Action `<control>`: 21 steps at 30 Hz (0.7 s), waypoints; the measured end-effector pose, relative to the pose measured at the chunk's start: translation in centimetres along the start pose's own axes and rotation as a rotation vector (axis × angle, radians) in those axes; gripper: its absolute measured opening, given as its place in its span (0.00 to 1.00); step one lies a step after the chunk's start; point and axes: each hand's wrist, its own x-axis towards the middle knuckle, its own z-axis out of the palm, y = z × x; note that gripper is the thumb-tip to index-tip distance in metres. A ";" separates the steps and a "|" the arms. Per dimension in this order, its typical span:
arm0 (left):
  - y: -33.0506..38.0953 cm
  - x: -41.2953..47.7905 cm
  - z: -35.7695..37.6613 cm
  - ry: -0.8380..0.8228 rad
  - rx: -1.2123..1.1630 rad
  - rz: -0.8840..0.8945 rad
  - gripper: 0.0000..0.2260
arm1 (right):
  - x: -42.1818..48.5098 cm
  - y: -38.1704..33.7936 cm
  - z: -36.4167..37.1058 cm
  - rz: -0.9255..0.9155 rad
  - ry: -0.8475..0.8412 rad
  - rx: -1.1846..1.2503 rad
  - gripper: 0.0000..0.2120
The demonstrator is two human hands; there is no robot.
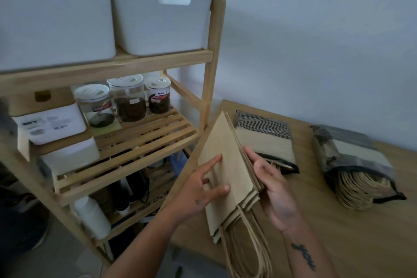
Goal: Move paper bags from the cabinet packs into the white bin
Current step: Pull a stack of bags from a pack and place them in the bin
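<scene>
Two bare forearms come up from the bottom edge of the frame: the left forearm (149,246) at lower centre and the right forearm (295,238) at lower right. No cloth covers either as far as they show. Along the right forearm runs a dark tattoo (303,257) of looping, script-like strokes, too blurred to read. The left hand (203,189) and right hand (274,189) are ungloved, and the left bears a small dark mark (197,202) on its back.
</scene>
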 end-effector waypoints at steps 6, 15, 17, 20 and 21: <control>3.0 -0.1 -1.7 0.021 -0.133 0.041 0.19 | 0.5 0.6 1.1 -0.006 -0.089 -0.071 0.35; 4.5 2.2 -3.1 0.116 -0.228 -0.158 0.31 | 0.8 0.5 2.6 0.015 -0.132 -0.120 0.22; 4.5 2.5 -3.1 0.133 -0.257 -0.182 0.31 | 0.8 0.5 2.8 0.011 -0.122 -0.108 0.21; 4.5 2.5 -3.0 0.160 -0.312 -0.206 0.28 | 0.8 0.4 2.8 -0.003 -0.107 -0.087 0.20; 4.5 2.4 -2.9 0.168 -0.325 -0.206 0.27 | 0.8 0.4 2.8 -0.008 -0.103 -0.078 0.20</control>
